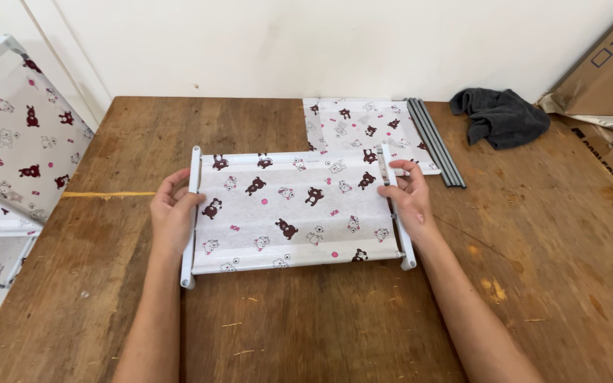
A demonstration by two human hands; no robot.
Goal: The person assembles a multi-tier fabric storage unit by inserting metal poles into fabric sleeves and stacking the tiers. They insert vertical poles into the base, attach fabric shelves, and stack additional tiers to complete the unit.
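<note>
Both hands clamp the white plastic side rails of a rectangular shelf panel (296, 211) of thin bear-printed fabric lying flat mid-worktop (306, 333), left hand (173, 213) on the left rail, right hand (407, 195) on the right, on scuffed, grainy brown wood.

The near half of the wooden desk (306, 326) lies bare in front of the fabric shelf panel (296, 209), crossed only by the person's two forearms, and bare wood also runs along the far left, between the panel and the wall. Behind the panel on the right, a second printed fabric sheet (363, 128), a bundle of grey rods (435, 142) and a dark grey cloth (501, 115) crowd the back. Cardboard boxes (604, 78) block the right edge; an assembled fabric rack (8, 142) stands off the left edge.
</note>
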